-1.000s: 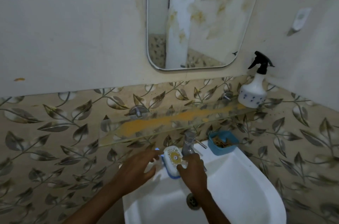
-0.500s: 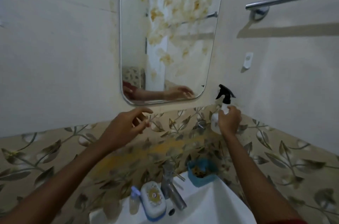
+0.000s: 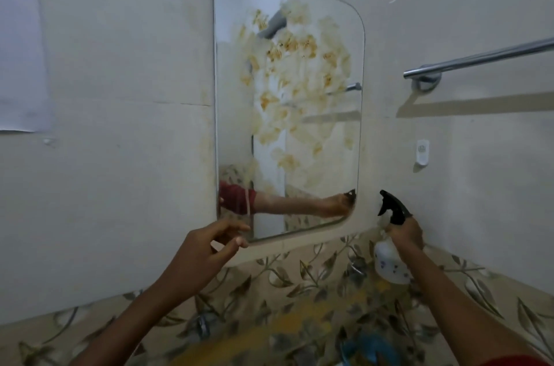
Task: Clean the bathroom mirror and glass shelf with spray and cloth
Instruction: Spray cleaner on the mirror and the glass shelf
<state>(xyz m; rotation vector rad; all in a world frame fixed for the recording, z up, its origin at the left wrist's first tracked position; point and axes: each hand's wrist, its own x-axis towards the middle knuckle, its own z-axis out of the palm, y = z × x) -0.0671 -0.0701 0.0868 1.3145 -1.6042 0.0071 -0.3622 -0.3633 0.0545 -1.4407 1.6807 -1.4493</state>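
Note:
The wall mirror [image 3: 287, 102] has rounded corners and is smeared with yellow-brown stains over its middle and upper part. My right hand [image 3: 405, 234] grips the neck of a white spray bottle [image 3: 389, 260] with a black trigger head, to the right of the mirror's lower corner. My left hand [image 3: 207, 248] is raised in front of the mirror's lower left corner, fingers apart, holding nothing. The glass shelf [image 3: 299, 323] below carries a long yellow smear. No cloth is in view.
A chrome towel bar [image 3: 479, 61] runs along the right wall, with a small white wall hook [image 3: 422, 151] under it. A blue dish [image 3: 371, 349] shows at the bottom edge. Leaf-patterned tiles cover the lower wall.
The view has tilted up from the sink to the mirror. My right hand went from the tap to the spray bottle and lifted it slightly. My left hand left the soap and rose toward the mirror.

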